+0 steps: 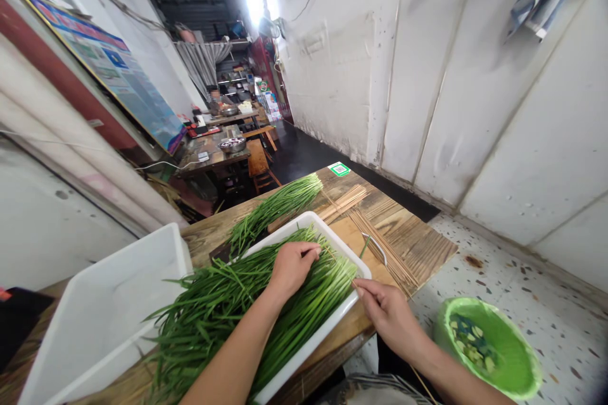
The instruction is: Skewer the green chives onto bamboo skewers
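A white tray [332,238] on the wooden table [418,247] is heaped with long green chives [228,297]. My left hand [291,266] lies on the chives near their cut ends, its fingers curled around a few stalks. My right hand [387,310] rests at the tray's right edge, pinching a thin bamboo skewer whose tip points at the chives. A second bunch of chives [275,207] lies on the table behind the tray.
Bamboo skewers [380,243] lie spread on the table to the right. An empty white tray [109,304] stands at the left. A green basin [494,345] with scraps sits on the floor at lower right. Tables and stools fill the aisle beyond.
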### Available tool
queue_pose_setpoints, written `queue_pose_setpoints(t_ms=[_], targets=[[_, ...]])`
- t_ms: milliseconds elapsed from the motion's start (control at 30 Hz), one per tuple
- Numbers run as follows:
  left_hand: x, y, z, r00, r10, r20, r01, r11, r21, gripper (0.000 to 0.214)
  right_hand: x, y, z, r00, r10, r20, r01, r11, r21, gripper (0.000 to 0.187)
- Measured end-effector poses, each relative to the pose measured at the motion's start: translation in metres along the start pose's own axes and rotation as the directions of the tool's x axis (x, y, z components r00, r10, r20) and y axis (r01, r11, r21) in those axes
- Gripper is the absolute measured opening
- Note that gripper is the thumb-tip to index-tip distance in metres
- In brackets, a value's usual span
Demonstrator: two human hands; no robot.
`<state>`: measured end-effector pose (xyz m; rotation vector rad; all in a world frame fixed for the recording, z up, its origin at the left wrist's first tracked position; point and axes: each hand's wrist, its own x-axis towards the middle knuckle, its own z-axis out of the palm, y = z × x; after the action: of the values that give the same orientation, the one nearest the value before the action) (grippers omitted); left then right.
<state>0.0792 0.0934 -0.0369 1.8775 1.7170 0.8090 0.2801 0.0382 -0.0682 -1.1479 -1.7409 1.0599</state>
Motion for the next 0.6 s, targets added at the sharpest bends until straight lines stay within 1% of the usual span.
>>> queue_pose_setpoints(t_ms=[133, 267, 367, 500, 600], targets=[[-0.001, 0.0, 0.001, 0.999, -0.023, -0.031, 0.023, 1.0, -0.022, 0.02, 0.0, -0.001, 0.0, 1.0, -0.002, 0.006, 0.002, 1.0, -0.014, 0.03], [0.0, 0.0, 0.001, 1.0, 0.003, -0.011, -0.004, 1.0, -0.022, 0.021, 0.0, 0.0, 0.002, 1.0, 0.009, 0.007, -0.009, 1.0, -0.012, 0.03], [-0.001, -0.001, 0.0, 1.0, -0.002, -0.004, 0.002, 1.0, -0.024, 0.021, 0.0, -0.001, 0.002, 1.0, 0.005, -0.002, -0.005, 0.999, -0.036, 0.03], [-0.004, 0.002, 0.002, 0.999, 0.005, 0.032, -0.005, 1.0, -0.017, 0.022, 0.004, -0.006, 0.005, 1.0, -0.017, -0.027, 0.015, 0.997, -0.073, 0.029], [-0.008, 0.008, 0.003, 0.994, 0.047, 0.094, -0.044, 0.998, -0.036, 0.022, 0.008, -0.01, 0.007, 0.998, -0.04, -0.052, 0.035, 0.995, -0.088, 0.03]])
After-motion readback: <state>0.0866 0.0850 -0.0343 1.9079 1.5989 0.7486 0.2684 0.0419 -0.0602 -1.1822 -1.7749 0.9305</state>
